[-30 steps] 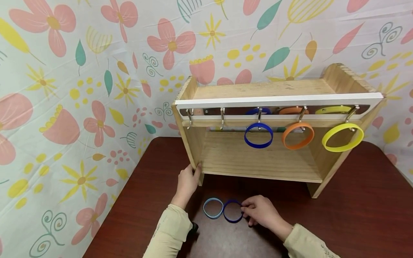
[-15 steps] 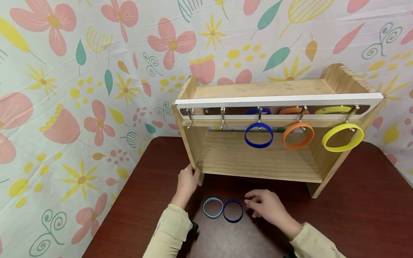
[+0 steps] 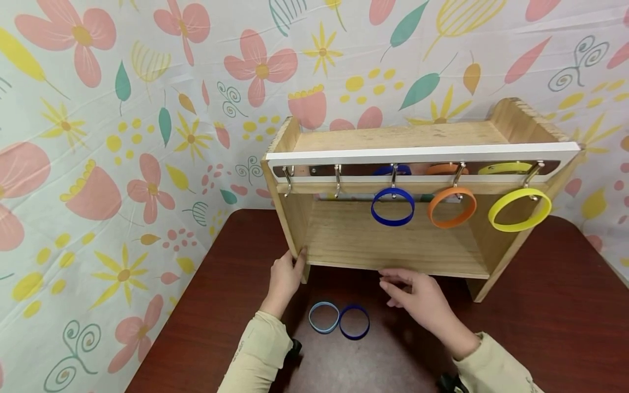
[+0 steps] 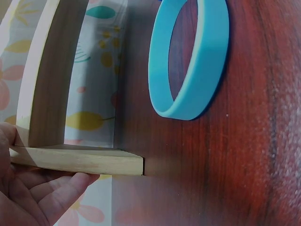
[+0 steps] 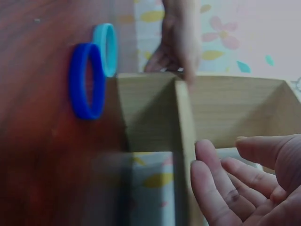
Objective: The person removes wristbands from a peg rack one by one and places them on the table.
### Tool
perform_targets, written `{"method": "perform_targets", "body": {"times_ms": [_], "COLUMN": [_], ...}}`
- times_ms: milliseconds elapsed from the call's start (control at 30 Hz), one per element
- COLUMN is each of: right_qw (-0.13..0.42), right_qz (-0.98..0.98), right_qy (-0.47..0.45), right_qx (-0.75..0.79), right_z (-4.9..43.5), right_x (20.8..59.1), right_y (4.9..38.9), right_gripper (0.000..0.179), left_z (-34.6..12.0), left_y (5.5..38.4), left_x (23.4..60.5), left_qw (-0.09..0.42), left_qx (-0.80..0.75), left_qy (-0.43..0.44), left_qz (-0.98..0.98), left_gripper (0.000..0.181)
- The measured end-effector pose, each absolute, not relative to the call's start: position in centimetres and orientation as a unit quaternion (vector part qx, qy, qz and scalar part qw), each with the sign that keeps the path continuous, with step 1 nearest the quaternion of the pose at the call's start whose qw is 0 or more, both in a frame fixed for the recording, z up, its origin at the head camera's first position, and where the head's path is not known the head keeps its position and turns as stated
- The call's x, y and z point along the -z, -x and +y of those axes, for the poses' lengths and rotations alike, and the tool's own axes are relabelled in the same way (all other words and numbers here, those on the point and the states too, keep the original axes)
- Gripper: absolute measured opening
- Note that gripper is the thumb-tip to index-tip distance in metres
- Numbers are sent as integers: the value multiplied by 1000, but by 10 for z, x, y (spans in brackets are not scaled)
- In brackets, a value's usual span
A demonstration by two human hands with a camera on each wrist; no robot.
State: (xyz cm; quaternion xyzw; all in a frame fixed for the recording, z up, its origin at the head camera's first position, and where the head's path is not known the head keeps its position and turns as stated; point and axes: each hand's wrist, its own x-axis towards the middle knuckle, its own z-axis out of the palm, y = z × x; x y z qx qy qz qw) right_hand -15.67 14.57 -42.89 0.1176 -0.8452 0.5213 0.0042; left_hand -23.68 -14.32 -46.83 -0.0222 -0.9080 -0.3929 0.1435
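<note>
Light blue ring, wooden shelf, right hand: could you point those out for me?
Light blue ring (image 4: 212,61): left wrist view, on the outer face of its band.
Wooden shelf (image 3: 388,244): head view, on its lower board.
Right hand (image 3: 423,297): head view, on the middle of the hand.

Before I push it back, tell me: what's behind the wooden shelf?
A flowered cloth shows behind the wooden shelf, above it and through gaps; its solid parts hide the rest.

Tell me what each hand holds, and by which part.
The left hand grips the wooden rack by the lower part of its left side panel; the right hand holds nothing.
</note>
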Motion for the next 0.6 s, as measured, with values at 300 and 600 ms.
{"method": "perform_targets", "body": {"times_ms": [300, 600], "right_qw": [42, 115], "right_qz": [-792, -748], "right_qy": [-147, -153], "right_qx": [-591, -636], "right_z": [150, 148], "right_x": [401, 381], "right_y": [161, 162], "right_gripper": [39, 42], "left_z": [-143, -143], "left_y": [236, 236], "left_x": [468, 467], "left_qw": [142, 140], "left_qx": [397, 401], "left_qy": [20, 19], "left_qz": [-907, -905], "left_gripper": [36, 35]}}
